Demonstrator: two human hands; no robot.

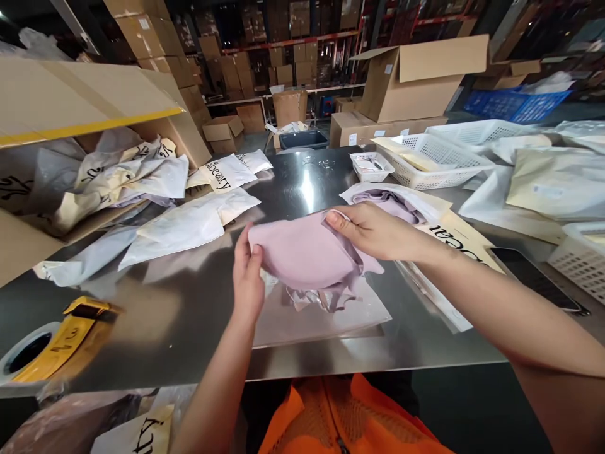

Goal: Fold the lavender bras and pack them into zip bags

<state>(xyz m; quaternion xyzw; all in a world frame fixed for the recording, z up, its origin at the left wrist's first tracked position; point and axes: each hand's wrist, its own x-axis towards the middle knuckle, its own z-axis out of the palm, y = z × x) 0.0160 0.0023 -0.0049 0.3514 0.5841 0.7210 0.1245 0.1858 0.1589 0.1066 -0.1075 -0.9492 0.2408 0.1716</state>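
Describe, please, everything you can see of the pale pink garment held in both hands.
The pale pink garment looks like soft, smooth fabric, with a rounded padded shape on top and thin straps dangling beneath. It is held just above a clear plastic bag on the steel table. The left hand grips its left edge; the right hand pinches its upper right edge.

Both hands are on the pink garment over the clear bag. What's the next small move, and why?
Probably lower the pink garment flat onto the clear bag and tuck in its loose straps. The left hand pinches its left edge and the right hand grips its top right, holding it just above the bag on the steel table, with the straps dangling underneath.
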